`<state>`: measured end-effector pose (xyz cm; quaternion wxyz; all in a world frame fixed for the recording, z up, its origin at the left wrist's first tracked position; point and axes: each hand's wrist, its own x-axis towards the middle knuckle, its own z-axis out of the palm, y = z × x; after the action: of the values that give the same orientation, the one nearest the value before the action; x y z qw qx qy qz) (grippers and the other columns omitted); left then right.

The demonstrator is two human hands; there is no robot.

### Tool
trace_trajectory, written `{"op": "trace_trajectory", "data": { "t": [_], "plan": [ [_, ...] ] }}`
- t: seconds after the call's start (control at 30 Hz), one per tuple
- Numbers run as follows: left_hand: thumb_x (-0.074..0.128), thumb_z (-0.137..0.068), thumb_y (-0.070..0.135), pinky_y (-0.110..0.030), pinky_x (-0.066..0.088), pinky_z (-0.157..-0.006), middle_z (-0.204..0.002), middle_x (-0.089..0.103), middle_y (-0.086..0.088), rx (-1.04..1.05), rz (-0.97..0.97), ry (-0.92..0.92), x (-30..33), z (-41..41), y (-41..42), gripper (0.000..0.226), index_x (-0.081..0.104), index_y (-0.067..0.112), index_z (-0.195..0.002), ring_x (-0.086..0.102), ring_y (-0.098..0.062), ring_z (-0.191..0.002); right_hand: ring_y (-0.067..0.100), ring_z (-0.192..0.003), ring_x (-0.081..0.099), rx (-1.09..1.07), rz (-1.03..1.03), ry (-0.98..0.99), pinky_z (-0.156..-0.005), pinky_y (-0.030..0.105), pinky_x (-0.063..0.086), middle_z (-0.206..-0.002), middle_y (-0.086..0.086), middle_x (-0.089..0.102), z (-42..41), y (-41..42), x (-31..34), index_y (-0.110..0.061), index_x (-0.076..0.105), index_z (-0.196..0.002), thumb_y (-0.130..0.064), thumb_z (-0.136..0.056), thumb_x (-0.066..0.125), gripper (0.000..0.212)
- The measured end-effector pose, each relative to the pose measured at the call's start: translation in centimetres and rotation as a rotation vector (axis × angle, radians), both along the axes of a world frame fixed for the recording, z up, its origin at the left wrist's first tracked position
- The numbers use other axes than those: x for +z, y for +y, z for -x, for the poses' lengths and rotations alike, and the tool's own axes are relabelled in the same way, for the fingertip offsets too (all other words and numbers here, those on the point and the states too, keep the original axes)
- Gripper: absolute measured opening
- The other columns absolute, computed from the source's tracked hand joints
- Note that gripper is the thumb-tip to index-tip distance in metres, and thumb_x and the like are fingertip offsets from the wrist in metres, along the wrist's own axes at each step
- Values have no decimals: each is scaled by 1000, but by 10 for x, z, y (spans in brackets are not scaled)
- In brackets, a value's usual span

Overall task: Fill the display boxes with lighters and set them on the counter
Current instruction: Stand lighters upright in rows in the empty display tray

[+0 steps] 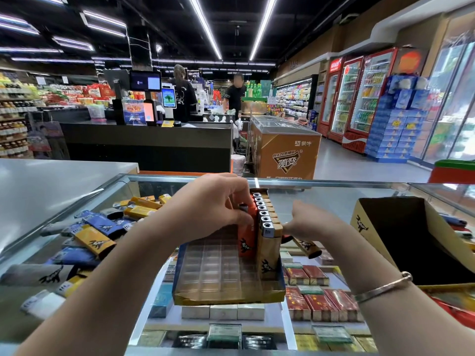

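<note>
Left hand (213, 204): pinches one orange lighter (247, 232) standing in the display box (226, 296).
Right hand (308, 222): grips one tan lighter (308, 246).
Tan row (267, 219): seven upright.
Box: on glass counter (334, 196).

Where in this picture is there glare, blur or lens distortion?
Head view: ceiling lights glare on the glass counter; the wide lens bends the fridges at right; the edges smear, while the left hand and display box stay fairly sharp.

On the counter (334, 199) a display box (226, 291) sits centre, a row of lighters (264, 222) along its right side; loose lighters (95, 235) lie left, another box (411, 240) right.
</note>
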<state>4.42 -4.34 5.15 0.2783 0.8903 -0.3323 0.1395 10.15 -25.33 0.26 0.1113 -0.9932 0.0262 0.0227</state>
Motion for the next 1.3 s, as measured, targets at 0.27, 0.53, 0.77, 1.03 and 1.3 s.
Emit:
{"op": "trace_trajectory", "data": {
  "t": [0.27, 0.53, 0.77, 1.03, 1.3],
  "plan": [
    [75, -73, 37, -18, 50, -58, -75, 59, 16, 46, -146, -79, -2, -2, -3, 28, 47, 41, -77, 55, 4, -71, 15, -82, 57, 163, -245, 63, -66, 29, 48, -100, 5, 59, 7, 11, 3, -15, 49, -109, -29, -82, 70, 37],
    [71, -78, 25, -24, 55, -64, -75, 68, 8, -52, 28, 221, -2, -5, 5, 16, 56, 31, -79, 65, -3, -72, 23, -91, 61, 153, -314, 109, -74, 30, 50, -101, 11, 62, 10, 8, 7, -8, 56, -107, -9, -83, 64, 25],
    [66, -77, 46, -26, 56, -64, -78, 66, 9, -22, -2, 230, -3, -6, 5, 14, 55, 38, -79, 63, -2, -72, 16, -66, 53, 121, -526, 69, -50, 23, 47, -86, 12, 57, 7, 3, 6, -8, 50, -104, -13, -88, 56, 18],
    [52, -72, 56, -20, 51, -62, -88, 62, 13, -1, 357, 97, 3, -8, 6, 33, 51, 44, -102, 63, -2, -73, 12, -47, 51, 452, -1282, -10, -40, 21, 44, -62, 5, 56, 30, 1, 45, -12, 67, -86, -16, -68, 73, 19],
    [66, -69, 32, -18, 53, -61, -77, 70, 7, -124, 637, 168, 6, -7, 3, 25, 64, 32, -94, 67, -9, -69, 9, -42, 49, 665, -1187, 38, -38, 19, 43, -55, 2, 57, 44, 10, 55, -18, 73, -76, -22, -59, 76, 17]
  ]
}}
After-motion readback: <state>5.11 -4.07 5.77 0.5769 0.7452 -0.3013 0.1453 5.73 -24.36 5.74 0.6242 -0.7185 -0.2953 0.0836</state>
